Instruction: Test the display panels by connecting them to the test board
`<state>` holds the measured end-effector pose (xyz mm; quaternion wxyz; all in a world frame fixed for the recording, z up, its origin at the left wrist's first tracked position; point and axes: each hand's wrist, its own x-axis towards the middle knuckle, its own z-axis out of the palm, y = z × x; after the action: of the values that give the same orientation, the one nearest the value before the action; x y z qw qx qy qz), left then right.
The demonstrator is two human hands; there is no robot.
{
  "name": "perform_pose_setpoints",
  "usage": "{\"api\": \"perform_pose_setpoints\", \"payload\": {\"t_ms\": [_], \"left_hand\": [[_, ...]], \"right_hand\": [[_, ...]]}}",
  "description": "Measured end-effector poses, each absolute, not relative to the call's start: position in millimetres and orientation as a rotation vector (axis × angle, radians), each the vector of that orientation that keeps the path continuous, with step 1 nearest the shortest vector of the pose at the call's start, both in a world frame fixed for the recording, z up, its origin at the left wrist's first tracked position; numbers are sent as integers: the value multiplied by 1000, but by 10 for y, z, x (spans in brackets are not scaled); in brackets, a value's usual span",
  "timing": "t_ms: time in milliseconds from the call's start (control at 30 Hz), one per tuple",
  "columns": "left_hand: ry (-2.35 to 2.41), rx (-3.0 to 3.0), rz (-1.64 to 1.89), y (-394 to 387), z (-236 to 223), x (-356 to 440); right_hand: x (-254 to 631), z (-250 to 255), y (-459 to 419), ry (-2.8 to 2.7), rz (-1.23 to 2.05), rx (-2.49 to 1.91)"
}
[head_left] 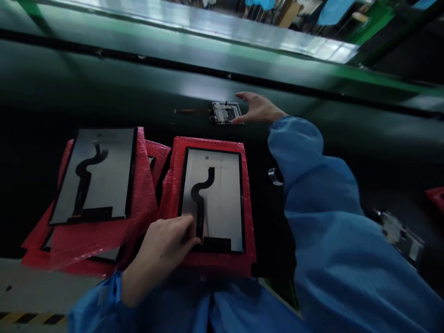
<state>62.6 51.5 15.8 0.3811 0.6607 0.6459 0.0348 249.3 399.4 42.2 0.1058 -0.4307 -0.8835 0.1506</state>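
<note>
My left hand (164, 245) is closed, its thumb and curled fingers at the base of the black flex cable (198, 196) on a display panel (227, 199). This panel lies with its pale back up on red bubble wrap (250, 231). My right hand (258, 107) reaches forward, thumb and fingers spread around the right end of a small electronic board (225, 113). The thumb overlaps the board's near corner; whether it touches cannot be made out. A thin brown strip (192, 111) extends left from that board.
To the left, a second display panel (114, 171) rests on stacked red wrap (142, 194). A shiny curled piece (275, 176) lies beside my right sleeve. Another board (402, 238) sits at the right, blurred. Beyond runs a dark rail (194, 69) across the green surface.
</note>
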Motion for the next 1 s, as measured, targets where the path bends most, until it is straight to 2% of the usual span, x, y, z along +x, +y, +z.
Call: {"api": "perform_pose_setpoints", "payload": {"t_ms": [200,467,633,833,1000], "left_hand": [[1655,1639,151,480,39,619],[1671,1588,271,495,-38,604],[1758,1572,431,408,-31,656],[1857,1622,619,239,8,705],[1856,1634,683,128,2,619]], "right_hand": [[2227,222,4513,-2780,434,-1256],[2067,101,4689,-2907,370,-1590],[2155,141,4411,-2809,120,-1286],[2154,366,3965,-2691,-18,-1118],[2581,934,3521,-2640,-37,-1167]]}}
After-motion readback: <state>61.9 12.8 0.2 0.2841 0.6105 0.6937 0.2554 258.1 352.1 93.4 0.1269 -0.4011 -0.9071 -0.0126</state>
